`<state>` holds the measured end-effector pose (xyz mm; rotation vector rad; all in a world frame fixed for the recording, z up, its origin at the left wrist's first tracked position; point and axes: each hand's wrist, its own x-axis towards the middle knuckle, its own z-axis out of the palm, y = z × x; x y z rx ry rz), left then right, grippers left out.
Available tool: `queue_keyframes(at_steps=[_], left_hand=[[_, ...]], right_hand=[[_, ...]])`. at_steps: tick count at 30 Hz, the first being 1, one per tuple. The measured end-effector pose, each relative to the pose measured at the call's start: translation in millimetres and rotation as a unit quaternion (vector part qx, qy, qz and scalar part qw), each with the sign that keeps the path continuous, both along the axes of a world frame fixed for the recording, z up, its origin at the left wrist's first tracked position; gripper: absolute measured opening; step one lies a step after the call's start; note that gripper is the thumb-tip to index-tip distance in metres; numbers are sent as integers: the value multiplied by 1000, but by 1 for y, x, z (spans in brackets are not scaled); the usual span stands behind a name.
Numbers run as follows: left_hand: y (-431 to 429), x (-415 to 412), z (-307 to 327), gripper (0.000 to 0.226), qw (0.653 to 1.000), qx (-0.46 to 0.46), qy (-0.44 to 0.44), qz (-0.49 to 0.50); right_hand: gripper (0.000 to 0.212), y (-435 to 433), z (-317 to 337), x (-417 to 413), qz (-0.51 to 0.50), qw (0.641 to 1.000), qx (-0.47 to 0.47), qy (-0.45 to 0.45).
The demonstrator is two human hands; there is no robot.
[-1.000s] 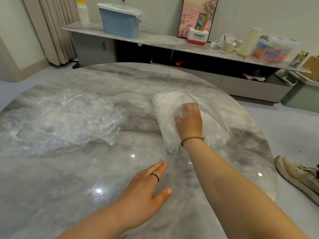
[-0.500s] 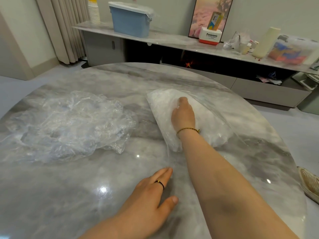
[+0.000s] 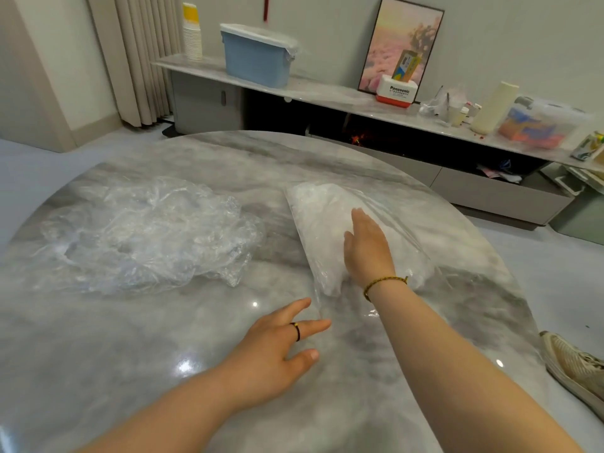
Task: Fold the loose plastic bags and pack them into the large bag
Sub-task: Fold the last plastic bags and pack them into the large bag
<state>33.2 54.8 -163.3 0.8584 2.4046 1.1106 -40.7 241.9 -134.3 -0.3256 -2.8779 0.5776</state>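
A large clear bag (image 3: pixel 322 220), stuffed with whitish folded plastic, lies at the right centre of the round marble table (image 3: pixel 228 158). My right hand (image 3: pixel 367 248) lies flat on top of this bag with straight fingers pointing away from me. A crumpled heap of loose clear plastic bags (image 3: pixel 143 233) spreads over the left part of the table. My left hand (image 3: pixel 277 351) rests on the table near the large bag's near edge, fingers spread and straight, a dark ring on one finger. Whether it touches the thin plastic edge is unclear.
Behind the table runs a low marble sideboard (image 3: pixel 327 96) with a blue bin (image 3: pixel 258 55), stacked paper cups (image 3: pixel 192 37), a framed picture (image 3: pixel 402 44) and clutter. A shoe (image 3: pixel 575 367) shows at the right, off the table's edge.
My right hand has gone from curled and pushing into the large bag to lying flat on its top. My left hand slid slightly forward toward the bag's near edge.
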Motion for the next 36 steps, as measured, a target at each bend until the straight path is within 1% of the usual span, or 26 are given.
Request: queue_keyframes(at_steps=[2, 3, 7, 9, 11, 13, 15, 16, 17, 19, 22, 23, 24, 26, 28, 29, 30, 31, 33, 36], left_hand=[[-4, 0, 7, 34, 999, 31, -7, 6], [-5, -1, 9, 32, 999, 43, -6, 9], [-18, 2, 18, 19, 996, 74, -14, 40], [-27, 6, 21, 17, 996, 70, -14, 44], [-34, 8, 23, 19, 997, 48, -8, 57], [-47, 4, 25, 25, 996, 3, 26, 89], [-66, -1, 25, 34, 985, -86, 90, 123], [-78, -4, 24, 38, 974, -133, 115, 142], [-88, -6, 22, 43, 963, -176, 129, 157], [-108, -10, 18, 51, 944, -241, 118, 190], [-139, -17, 17, 62, 924, -290, 82, 234], [-149, -20, 17, 64, 921, -290, 74, 250], [-159, -23, 17, 66, 919, -284, 62, 265], [-175, -26, 14, 67, 922, -268, 40, 276], [-183, -27, 8, 66, 929, -259, 31, 264], [-185, -26, 7, 65, 932, -257, 32, 255], [-186, -26, 5, 64, 934, -251, 36, 252], [-187, -27, 4, 63, 935, -240, 42, 258], [-189, -28, 5, 61, 933, -206, 71, 285], [-190, -26, 6, 70, 920, -149, 143, 332]], right_hand=[[43, 1, 3, 21, -3, 1000, -23, 21], [39, 1, 3, 31, -13, 998, -31, 45], [23, -18, 6, 69, -35, 979, -72, 189], [25, -39, 14, 79, 8, 959, -46, 280], [29, -56, 18, 82, 74, 937, 6, 342], [27, -74, 23, 78, 126, 923, 35, 361], [25, -97, 26, 73, 178, 915, 58, 359], [23, -112, 26, 69, 210, 913, 67, 342], [21, -122, 23, 65, 238, 914, 78, 318], [16, -143, 16, 59, 275, 924, 112, 240], [37, -168, 4, 46, 299, 945, 115, 70], [43, -174, 2, 43, 294, 948, 118, 24], [47, -180, 1, 38, 287, 949, 131, 8], [55, -192, -4, 29, 275, 948, 157, 3], [61, -202, -9, 18, 259, 946, 193, -13], [63, -206, -13, 15, 254, 943, 215, 11], [62, -210, -15, 10, 250, 937, 236, 56], [56, -214, -16, 4, 246, 934, 242, 90], [40, -215, -16, -1, 258, 925, 248, 126], [34, -208, -16, 4, 300, 917, 193, 180]])
